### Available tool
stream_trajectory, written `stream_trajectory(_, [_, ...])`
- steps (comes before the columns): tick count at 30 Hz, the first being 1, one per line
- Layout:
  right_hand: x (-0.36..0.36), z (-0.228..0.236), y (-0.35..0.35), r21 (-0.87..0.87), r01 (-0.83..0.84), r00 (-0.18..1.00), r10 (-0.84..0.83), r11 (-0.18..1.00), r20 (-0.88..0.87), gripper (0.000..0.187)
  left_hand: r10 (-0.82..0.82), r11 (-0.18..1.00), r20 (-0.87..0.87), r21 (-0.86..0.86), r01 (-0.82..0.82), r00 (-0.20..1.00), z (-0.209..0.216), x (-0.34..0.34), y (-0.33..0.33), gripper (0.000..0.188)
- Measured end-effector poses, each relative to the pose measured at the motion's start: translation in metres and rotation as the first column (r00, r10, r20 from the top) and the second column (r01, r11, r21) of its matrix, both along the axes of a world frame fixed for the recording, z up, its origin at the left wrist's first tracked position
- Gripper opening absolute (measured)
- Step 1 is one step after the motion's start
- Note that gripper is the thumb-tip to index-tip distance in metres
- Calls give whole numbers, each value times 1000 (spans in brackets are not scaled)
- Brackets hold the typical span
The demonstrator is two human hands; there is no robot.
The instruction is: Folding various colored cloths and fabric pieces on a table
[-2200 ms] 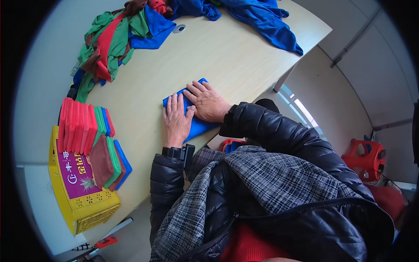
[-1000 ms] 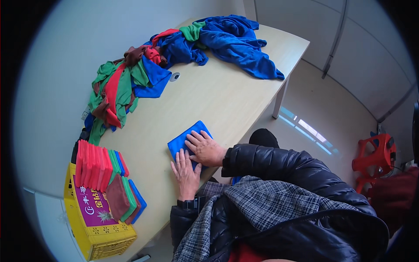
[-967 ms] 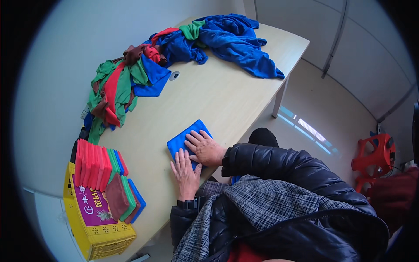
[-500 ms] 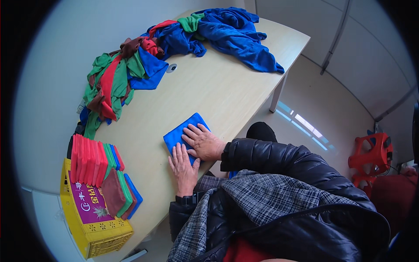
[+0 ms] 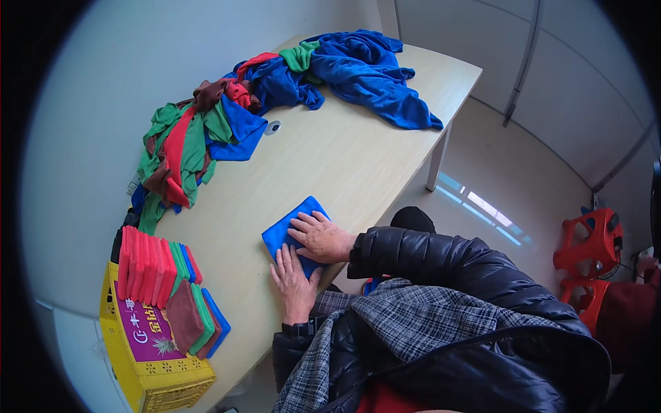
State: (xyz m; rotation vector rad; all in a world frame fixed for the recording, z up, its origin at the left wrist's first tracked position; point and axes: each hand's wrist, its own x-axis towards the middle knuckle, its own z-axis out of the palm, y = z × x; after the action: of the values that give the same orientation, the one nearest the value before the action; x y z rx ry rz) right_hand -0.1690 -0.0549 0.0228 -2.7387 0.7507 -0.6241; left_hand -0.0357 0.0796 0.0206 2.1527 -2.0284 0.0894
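A folded blue cloth (image 5: 303,212) lies flat near the front edge of the pale wooden table (image 5: 330,158). Both hands rest on it, palms down. My right hand (image 5: 321,238) covers its right side with fingers stretched out. My left hand (image 5: 295,283) presses on the near left edge, its fingers extended and its thumb beside the cloth. The part of the cloth beneath my hands is hidden. Neither hand grips anything.
Loose blue cloths (image 5: 365,82) and a tangle of green, red and brown cloths (image 5: 180,148) line the far side. Folded red cloths (image 5: 144,265) and a folded brown cloth (image 5: 184,316) stand in a yellow basket (image 5: 175,380). Red stools (image 5: 585,244) are at the right.
The whole view has shifted, so the table and cloths sit lower in the picture. My hands stay flat on the blue cloth, almost unmoved against it.
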Motion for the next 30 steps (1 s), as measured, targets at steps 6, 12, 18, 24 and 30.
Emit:
stream_trajectory(6, [3, -13, -11, -64, 1, 999, 2, 998, 43, 63, 4, 997, 14, 75, -5, 1000, 10, -5, -3, 94])
stream_trajectory(12, [4, -19, -11, -36, 6, 997, -3, 999, 74, 62, -14, 998, 14, 58, 13, 1000, 8, 0, -5, 96])
stream_trajectory(18, [3, -12, -5, 7, 42, 997, -42, 999, 66, 61, -55, 998, 48, 45, 53, 997, 9, 10, -7, 94])
stream_trajectory(24, [-5, -4, 12, 55, 133, 991, -133, 990, -3, 64, -68, 992, 132, 118, 52, 989, 21, 20, -12, 90])
stream_trajectory(30, [-5, 23, 41, 55, 120, 986, -112, 991, -127, 61, 114, 982, 242, 119, -146, 963, 29, 55, -6, 76])
